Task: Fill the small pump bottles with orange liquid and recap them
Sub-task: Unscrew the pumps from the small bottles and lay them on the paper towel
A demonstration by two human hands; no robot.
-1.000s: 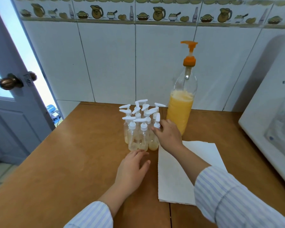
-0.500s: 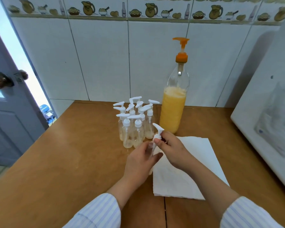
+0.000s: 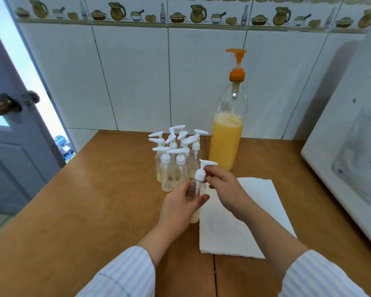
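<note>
The left hand [image 3: 180,205] grips a small pump bottle [image 3: 196,190] at frame centre while the right hand [image 3: 225,187] pinches its white pump cap [image 3: 201,173], the large orange bottle [image 3: 225,144] behind.

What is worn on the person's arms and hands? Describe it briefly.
Both arms wear long shirt sleeves, white with thin pale blue-lilac stripes: the left sleeve and the right sleeve end at cuffs short of the wrists. The left hand and right hand are bare: no gloves, rings or watch show.

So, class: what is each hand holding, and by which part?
Left hand: small clear plastic pump bottle, by its body. Right hand: its white pump collar.
</note>
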